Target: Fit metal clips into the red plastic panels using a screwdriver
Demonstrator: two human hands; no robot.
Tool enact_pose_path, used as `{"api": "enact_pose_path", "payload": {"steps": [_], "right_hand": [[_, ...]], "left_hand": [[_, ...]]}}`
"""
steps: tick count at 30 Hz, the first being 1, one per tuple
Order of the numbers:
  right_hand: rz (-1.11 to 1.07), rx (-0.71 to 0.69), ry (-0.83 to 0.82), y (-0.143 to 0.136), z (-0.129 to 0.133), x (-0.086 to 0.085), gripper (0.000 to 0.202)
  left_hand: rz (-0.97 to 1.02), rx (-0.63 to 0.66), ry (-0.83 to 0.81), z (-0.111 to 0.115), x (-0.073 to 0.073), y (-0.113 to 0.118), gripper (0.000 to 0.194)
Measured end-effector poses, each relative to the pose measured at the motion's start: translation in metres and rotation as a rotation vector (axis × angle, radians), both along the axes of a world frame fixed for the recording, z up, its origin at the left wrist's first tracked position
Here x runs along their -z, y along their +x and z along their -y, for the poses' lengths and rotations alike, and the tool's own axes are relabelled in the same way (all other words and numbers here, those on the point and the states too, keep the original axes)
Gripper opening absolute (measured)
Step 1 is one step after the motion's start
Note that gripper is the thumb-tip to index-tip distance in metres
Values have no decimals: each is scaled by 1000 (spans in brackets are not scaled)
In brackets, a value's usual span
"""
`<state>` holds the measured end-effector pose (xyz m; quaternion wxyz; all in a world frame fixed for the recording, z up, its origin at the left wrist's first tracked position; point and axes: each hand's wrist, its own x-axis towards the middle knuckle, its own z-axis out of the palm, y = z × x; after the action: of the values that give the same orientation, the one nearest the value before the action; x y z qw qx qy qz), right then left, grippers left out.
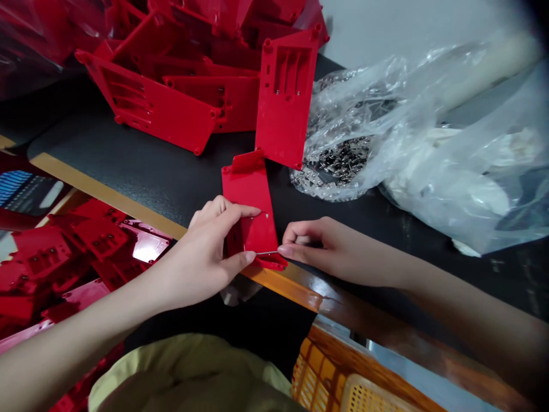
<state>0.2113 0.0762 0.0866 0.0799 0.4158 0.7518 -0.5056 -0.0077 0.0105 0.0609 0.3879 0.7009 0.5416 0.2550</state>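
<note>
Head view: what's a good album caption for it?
Left hand on a red panel, right hand pinching a thin rod, a bag of metal parts nearby.

Smooth, glossy plastic panel (259, 234)

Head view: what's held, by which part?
Right hand pinches a thin silvery piece by its right end. Left hand rests on the red panel, thumb at the piece's other end; whether it grips the panel can't be told.

On the black tabletop (141, 163) there is a heap of red plastic panels (167, 111), to its right lies a transparent plastic bag (377, 83) with small metal pieces (345, 157), and an orange-yellow lattice basket (316, 372) stands lower, below the table.
</note>
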Motion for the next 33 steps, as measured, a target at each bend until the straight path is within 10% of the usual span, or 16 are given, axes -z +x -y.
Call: {"api": "enact_pose_path", "payload": {"steps": [17,33], "right_hand": [[-161,287,-419,7,-4,5,41],[-284,-18,463,40,20,4,18]], "left_hand": [[122,102,-3,-2,4,-16,45],[-233,44,391,0,0,-1,43]]}}
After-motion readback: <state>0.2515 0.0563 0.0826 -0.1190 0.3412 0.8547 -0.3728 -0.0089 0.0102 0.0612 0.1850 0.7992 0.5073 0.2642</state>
